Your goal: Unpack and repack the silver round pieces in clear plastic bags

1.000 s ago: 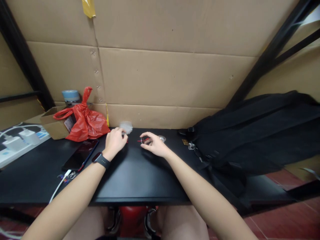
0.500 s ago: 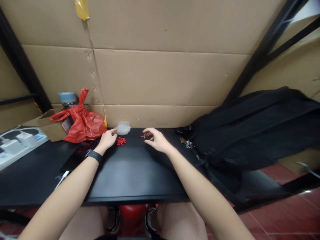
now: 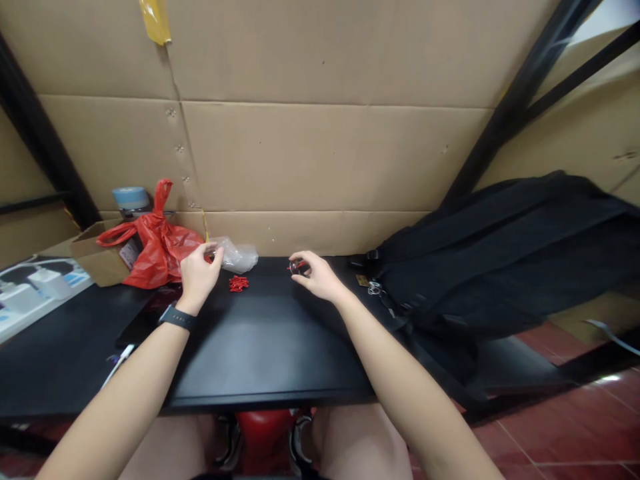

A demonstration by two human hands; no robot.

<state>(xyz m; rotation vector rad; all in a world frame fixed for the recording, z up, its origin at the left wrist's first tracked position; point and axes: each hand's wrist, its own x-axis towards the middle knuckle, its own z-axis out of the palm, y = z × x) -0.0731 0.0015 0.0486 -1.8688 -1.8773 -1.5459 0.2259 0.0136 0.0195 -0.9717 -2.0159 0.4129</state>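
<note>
Small red pieces (image 3: 239, 284), lying in a loose heap on the smooth black tabletop (image 3: 270, 347), between the two hands. Just beyond the heap and off to the right, a small, round, see-through piece with red at it (image 3: 295, 267), held in the right hand (image 3: 319, 277), thumb and fingers curved narrowly around the edge. Best pinched lightly by the rim, so as not to slip or flick away. At the left hand (image 3: 200, 272), thumb and fingertips narrow, close together at the edge of a crumpled clear plastic bag (image 3: 237, 257); cannot tell whether actually gripping. Better to handle the thin film slowly and well up, for fear of dragging through the heap so close by.

Below, red tiled floor (image 3: 575, 427). On the surface, a white cable (image 3: 119, 365), then a dark phone (image 3: 145, 317) partly behind the left arm. Farther left, a white power strip (image 3: 15, 327) with plugs, a brown cardboard box (image 3: 95, 267), a knotted red plastic bag (image 3: 155, 250) and a blue-lidded container (image 3: 131, 198). To the right, a large black fabric backpack (image 3: 500, 260). Behind everything, a creased brown cardboard wall (image 3: 310, 153), framed by slanting black bars.
</note>
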